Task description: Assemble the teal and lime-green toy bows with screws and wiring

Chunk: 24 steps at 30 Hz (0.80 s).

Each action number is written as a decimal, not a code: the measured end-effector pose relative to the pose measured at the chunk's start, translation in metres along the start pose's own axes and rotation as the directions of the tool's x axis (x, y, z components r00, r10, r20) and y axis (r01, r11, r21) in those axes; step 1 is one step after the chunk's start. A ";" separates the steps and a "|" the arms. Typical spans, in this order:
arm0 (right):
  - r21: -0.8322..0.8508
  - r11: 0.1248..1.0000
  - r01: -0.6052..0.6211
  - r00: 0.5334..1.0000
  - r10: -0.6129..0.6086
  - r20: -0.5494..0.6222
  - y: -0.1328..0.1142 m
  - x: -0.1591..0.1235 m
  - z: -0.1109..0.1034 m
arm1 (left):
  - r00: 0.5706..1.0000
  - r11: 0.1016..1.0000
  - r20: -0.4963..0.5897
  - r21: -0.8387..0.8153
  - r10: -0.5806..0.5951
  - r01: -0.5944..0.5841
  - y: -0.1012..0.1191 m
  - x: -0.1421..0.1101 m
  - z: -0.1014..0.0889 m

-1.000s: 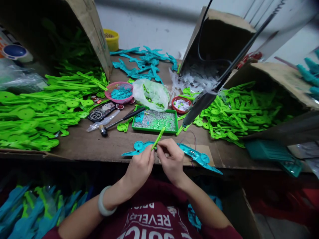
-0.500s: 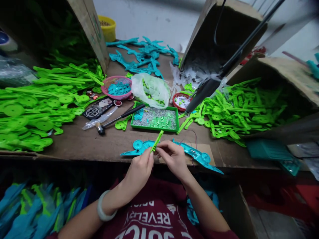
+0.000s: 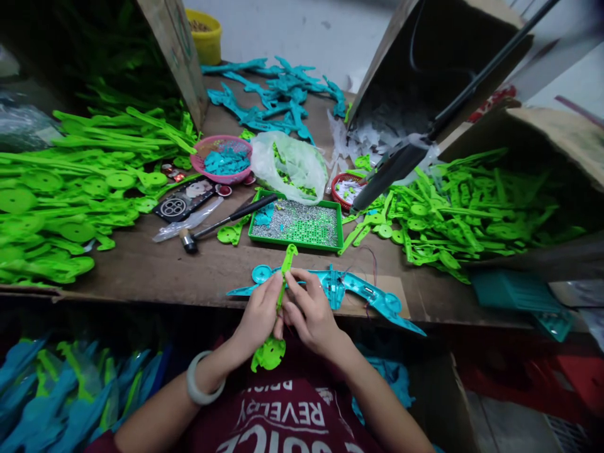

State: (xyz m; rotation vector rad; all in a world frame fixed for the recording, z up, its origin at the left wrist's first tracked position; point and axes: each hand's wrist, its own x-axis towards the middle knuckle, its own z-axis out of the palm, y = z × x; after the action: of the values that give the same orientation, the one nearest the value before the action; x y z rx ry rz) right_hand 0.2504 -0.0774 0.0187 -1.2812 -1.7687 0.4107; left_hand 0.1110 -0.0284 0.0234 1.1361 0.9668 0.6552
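Note:
A long bright-green plastic part is held in front of my chest, its round disc end down and its narrow hooked end up. My left hand is closed around its middle. My right hand presses its fingers and thumb against the same part from the right; whether a small piece sits between those fingertips is hidden. Just beyond both hands, a blue bow-shaped plastic shell lies along the table edge, partly covered by my hands. A green tray of small metal screws stands past it.
Green parts are heaped at left and spill from a carton at right. A hammer, a pink basket, a plastic bag and a red basket surround the tray. A dark hanging tool slants in from upper right.
The green part has turned, so its disc end now shows below my hands and its hooked end above. My right hand has shifted slightly left, uncovering the middle of the blue shell.

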 end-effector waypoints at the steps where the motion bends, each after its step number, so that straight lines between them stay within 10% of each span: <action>1: 0.052 0.998 -0.034 0.998 0.031 0.061 0.000 0.003 -0.004 | 0.999 0.997 -0.002 -0.054 -0.053 0.053 0.003 0.006 -0.003; 11: 0.219 0.948 -0.232 0.970 0.242 -0.022 0.008 0.038 0.004 | 0.975 0.991 -0.220 -0.135 -0.016 -0.015 0.015 0.017 -0.023; 19: 0.421 0.604 -0.677 0.710 0.383 0.591 -0.002 0.045 0.003 | 0.835 0.974 -0.508 0.042 0.213 -0.223 0.026 0.010 -0.064; 24: 0.392 0.788 -0.474 0.842 0.275 0.465 0.041 0.062 -0.002 | 0.889 0.979 -0.450 -0.129 0.084 -0.158 0.027 0.030 -0.114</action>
State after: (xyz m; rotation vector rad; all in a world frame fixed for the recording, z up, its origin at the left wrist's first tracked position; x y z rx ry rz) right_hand 0.2719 -0.0062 0.0201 -1.2248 -1.5393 1.3495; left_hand 0.0240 0.0558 0.0273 0.9218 1.2068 1.1088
